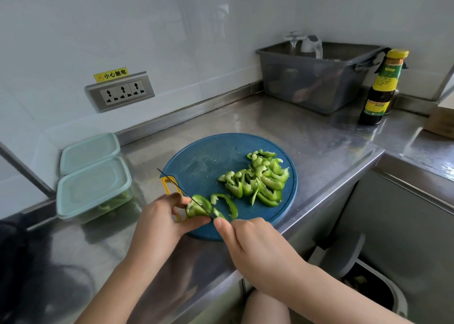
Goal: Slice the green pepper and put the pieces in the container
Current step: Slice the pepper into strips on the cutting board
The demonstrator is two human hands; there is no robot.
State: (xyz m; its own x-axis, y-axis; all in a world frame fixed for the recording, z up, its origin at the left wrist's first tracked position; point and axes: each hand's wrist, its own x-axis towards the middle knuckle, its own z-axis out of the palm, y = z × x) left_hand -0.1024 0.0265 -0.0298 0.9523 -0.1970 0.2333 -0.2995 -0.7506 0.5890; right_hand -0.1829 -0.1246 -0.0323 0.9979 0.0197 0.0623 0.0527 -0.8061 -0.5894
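1. Uncut green pepper piece (196, 208) sits at the 7 o'clock edge of the round blue cutting board (208, 156), beside the board's yellow handle (167, 185).
2. Left hand (159, 221) comes in from 7 o'clock; its fingers (180, 198) curl over the piece and the thumb presses its near side. Pinched firmly.
3. Right hand (248, 240) comes in from 5 o'clock, clenched around the knife handle, thumb extended along the top. Handle itself hidden in the fist.
4. Knife (186, 196): thin dark blade, long axis running 10 to 4 o'clock, tip pointing to 10, edge down across the piece.
5. One loose curved strip (227, 204) lies just to the 3 o'clock side of the blade. Pile of slices (260, 178) covers the board's 3 o'clock half, mostly lying lengthwise 11 to 5.
6. Container (94, 191) with pale lid on, at 9 o'clock of the board, green bits visible through the wall. Second lidded one (89, 151) touches it behind.
7. Stainless table (319, 137) carries it all. Grey bin (317, 75) and sauce bottle (380, 87) at 1 o'clock; white wall with socket strip (120, 92) at 11.
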